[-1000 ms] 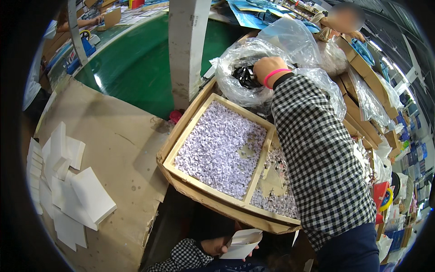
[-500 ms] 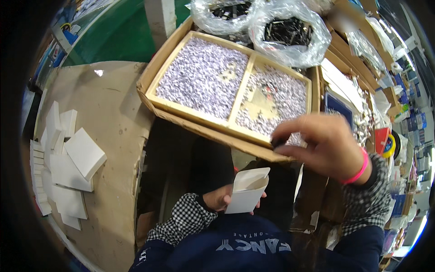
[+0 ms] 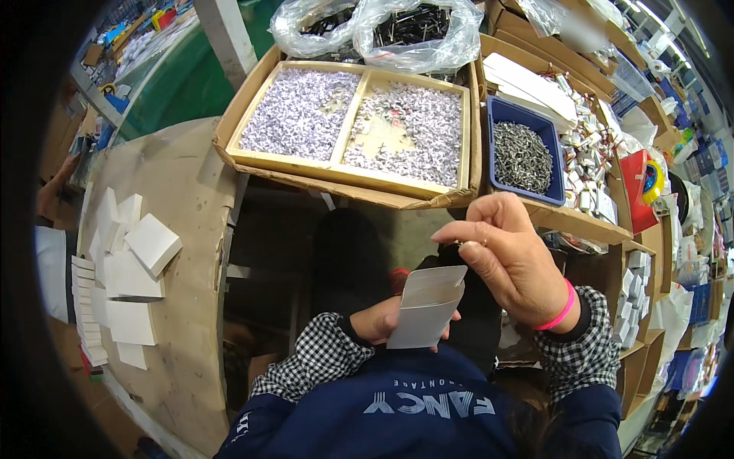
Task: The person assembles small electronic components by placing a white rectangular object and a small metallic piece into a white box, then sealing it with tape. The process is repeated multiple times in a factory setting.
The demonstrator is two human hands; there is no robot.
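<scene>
The open box (image 3: 422, 327) is finished in plain white. White boxes (image 3: 132, 275) are carried along the left edge of the tan tabletop (image 3: 191, 252). The sleeves (image 3: 313, 358) are checked black and white; the wristband (image 3: 564, 312) is coloured pink. Grey metal parts (image 3: 522, 157) are contained in a dark-blue bin (image 3: 508, 112).

A workshop: white boxes (image 3: 126, 275) piled on the tabletop (image 3: 195, 321) at nine o'clock, parts tray (image 3: 306, 163) at twelve, metal-parts bin (image 3: 527, 194) at two.
</scene>
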